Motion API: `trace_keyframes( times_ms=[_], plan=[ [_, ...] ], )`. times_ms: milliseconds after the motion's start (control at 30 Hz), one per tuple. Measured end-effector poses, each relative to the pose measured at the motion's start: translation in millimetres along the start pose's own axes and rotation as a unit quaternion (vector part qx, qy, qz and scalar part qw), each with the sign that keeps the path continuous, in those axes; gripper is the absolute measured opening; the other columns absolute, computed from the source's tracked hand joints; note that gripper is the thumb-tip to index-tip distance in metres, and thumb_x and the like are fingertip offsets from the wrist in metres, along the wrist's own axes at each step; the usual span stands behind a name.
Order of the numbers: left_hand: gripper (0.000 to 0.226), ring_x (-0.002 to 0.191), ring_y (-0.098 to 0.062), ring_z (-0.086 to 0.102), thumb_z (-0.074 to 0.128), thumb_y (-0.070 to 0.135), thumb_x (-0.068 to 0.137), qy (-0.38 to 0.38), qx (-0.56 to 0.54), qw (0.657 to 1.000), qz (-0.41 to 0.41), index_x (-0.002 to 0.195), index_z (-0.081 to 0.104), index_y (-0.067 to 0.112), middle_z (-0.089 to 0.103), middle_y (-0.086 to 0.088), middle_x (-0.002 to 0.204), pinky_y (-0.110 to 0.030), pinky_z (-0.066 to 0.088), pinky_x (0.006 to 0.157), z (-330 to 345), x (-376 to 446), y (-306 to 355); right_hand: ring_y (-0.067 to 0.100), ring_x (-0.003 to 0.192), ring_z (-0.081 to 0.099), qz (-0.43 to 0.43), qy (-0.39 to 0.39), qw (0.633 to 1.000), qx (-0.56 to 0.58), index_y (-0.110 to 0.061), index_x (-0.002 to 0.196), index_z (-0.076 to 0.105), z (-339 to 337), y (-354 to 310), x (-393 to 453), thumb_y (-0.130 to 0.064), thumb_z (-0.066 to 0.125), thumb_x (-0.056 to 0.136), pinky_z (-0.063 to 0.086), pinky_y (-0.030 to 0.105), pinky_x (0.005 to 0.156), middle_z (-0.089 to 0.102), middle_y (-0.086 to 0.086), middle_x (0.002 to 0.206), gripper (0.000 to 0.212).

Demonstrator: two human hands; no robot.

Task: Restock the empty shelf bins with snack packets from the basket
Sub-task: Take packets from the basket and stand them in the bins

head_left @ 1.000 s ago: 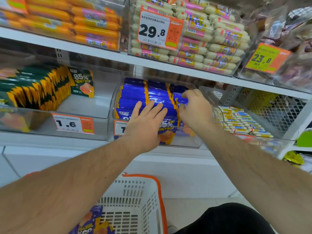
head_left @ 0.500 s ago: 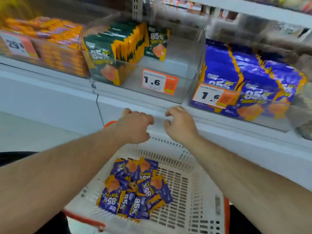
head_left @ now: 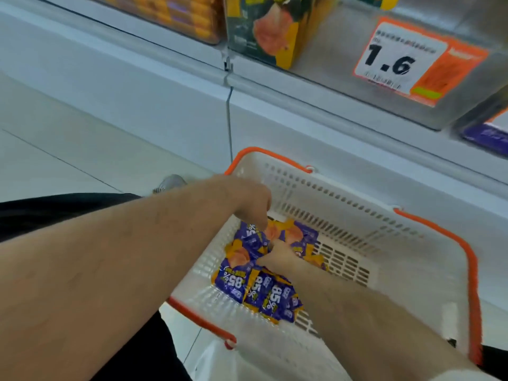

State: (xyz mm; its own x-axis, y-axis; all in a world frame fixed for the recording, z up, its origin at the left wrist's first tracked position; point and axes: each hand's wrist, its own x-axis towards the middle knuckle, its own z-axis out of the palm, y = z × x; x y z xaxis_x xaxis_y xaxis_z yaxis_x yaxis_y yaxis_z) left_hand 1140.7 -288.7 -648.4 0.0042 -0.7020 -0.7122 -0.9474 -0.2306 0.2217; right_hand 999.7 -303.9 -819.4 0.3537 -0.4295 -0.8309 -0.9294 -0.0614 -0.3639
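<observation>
Both hands are reaching into the white slotted plastic basket with orange handles: left hand curling fingers above the purple-and-orange snack packets heaped inside; right hand is resting on them, grip unclear.

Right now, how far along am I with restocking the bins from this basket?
Done: nothing in this view shows a finished bin. In hand: both hands are down in the white basket, the left hand and right hand reaching into the purple snack packets; grip unclear. Left: a pile of packets remains, and the 1.6 bin looks partly empty.
</observation>
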Motion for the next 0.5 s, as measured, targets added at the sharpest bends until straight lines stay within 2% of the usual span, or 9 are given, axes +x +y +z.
trace_keyframes(
  times_ms=[67,167,233,300,433,500],
  plan=[
    [0.036,0.092,-0.024,0.056,0.062,0.037,0.091,-0.003,-0.016,1.0,-0.011,0.111,0.06,0.007,0.062,-0.008,0.112,-0.037,0.048,0.085,3.5,0.6,-4.9,0.026,0.096,0.059,0.011,0.013,1.0,0.016,-0.007,0.126,0.047,12.0,-2.5,8.0,-0.029,0.071,0.089,0.044,0.036,0.069,0.056,0.009,0.107,0.05],
    [0.045,0.112,-0.027,0.06,0.061,0.039,0.093,-0.008,-0.037,0.999,-0.025,0.127,0.059,0.009,0.062,-0.008,0.126,-0.039,0.049,0.095,4.9,-1.2,-8.0,0.023,0.087,0.06,0.028,0.055,0.998,0.001,-0.011,0.121,0.051,23.6,-4.9,17.8,-0.028,0.072,0.086,0.047,0.033,0.062,0.059,0.006,0.099,0.044],
    [0.047,0.115,-0.026,0.058,0.061,0.039,0.093,-0.014,-0.042,0.999,-0.03,0.13,0.057,0.009,0.06,-0.007,0.129,-0.039,0.048,0.099,5.2,-3.0,-8.4,0.023,0.081,0.06,0.029,0.063,0.998,-0.011,-0.013,0.12,0.051,29.4,-4.3,21.0,-0.024,0.07,0.086,0.041,0.029,0.05,0.062,0.007,0.097,0.041],
    [0.049,0.117,-0.025,0.057,0.061,0.039,0.093,-0.017,-0.038,0.999,-0.033,0.132,0.056,0.01,0.059,-0.006,0.131,-0.039,0.047,0.101,5.6,-5.3,-7.5,0.023,0.078,0.059,0.023,0.068,0.997,-0.005,-0.013,0.117,0.052,32.7,-2.8,19.6,-0.019,0.066,0.088,0.037,0.028,0.047,0.061,0.006,0.093,0.034],
    [0.048,0.118,-0.023,0.056,0.06,0.037,0.094,-0.018,-0.036,0.999,-0.028,0.133,0.054,0.011,0.057,-0.005,0.133,-0.036,0.045,0.102,6.3,-10.4,-1.6,0.023,0.074,0.058,0.016,0.079,0.996,0.04,-0.015,0.093,0.055,34.4,-1.2,14.8,-0.012,0.064,0.089,0.044,0.032,0.057,0.056,0.004,0.08,0.01],
    [0.051,0.121,-0.023,0.054,0.061,0.035,0.094,-0.011,-0.042,0.999,-0.025,0.138,0.05,0.012,0.054,-0.004,0.137,-0.034,0.044,0.102,5.2,-13.5,1.5,0.022,0.071,0.053,-0.001,0.066,0.997,0.04,-0.018,0.082,0.051,31.3,-1.5,9.9,-0.006,0.058,0.091,0.049,0.04,0.062,0.052,0.003,0.077,0.017]
  ],
)
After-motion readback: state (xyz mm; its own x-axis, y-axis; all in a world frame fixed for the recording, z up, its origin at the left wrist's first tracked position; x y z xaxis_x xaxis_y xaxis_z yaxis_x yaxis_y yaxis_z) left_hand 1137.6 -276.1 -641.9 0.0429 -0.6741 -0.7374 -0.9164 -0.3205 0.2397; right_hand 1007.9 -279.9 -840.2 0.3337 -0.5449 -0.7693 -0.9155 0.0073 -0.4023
